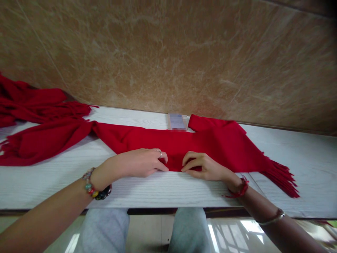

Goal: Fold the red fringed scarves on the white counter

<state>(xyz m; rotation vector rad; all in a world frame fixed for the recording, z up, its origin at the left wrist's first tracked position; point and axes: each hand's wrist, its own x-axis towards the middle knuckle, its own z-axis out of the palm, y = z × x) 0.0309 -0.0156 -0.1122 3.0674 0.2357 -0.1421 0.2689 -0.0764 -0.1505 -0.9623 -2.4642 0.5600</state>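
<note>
- My left hand [142,161] is narrow, fingers curled down at the near edge of the red scarf [163,142]; I can't tell whether cloth is pinched between them.
- My right hand [205,167] mirrors it just across a short gap, thumb and fingers bent close, tips on the same edge — again, I can't see if it grips.
- With both hands set so near each other, I judge they hold that bit of edge straight and flat between them.
- The scarf lies lengthwise on the white table [158,193] in front of me, probably because its length suits the narrow top.
- To my left it bunches into a twist, then widens again; to my right it slants out to a fringe [285,177], with a folded part showing behind.
- Behind its middle sits a small pale packet [177,122], its face blurred, perhaps set there to be out of my hands' way.
- At the far left, a heap of red cloth [39,102] lies near the brown wall [168,52].
</note>
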